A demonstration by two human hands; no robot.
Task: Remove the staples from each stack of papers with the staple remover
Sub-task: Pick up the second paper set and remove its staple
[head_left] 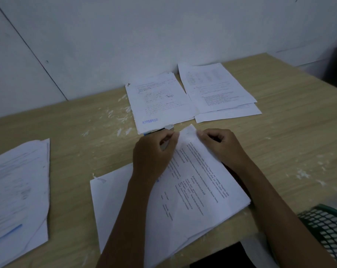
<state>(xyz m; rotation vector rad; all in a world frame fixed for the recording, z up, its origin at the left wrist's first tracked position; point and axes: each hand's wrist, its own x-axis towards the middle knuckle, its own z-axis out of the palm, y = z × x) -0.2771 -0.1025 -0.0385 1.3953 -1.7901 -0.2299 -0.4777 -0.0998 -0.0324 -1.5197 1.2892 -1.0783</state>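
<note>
A stack of printed papers (198, 190) lies turned at an angle on the wooden table (76, 151) in front of me. My left hand (152, 157) is closed around a metal staple remover (164, 145) at the stack's far corner. My right hand (219, 146) pinches that same corner from the right side. The staple itself is hidden between my fingers. Under this stack lies a blank white sheet (113, 206).
A stack stamped "APPROVED" (160, 103) lies just beyond my hands, with a small metal and blue object (168, 128) at its near edge. Another stack (219, 91) sits at the back right, a loose pile (17, 196) at the left. A green mesh chair (328, 227) stands at lower right.
</note>
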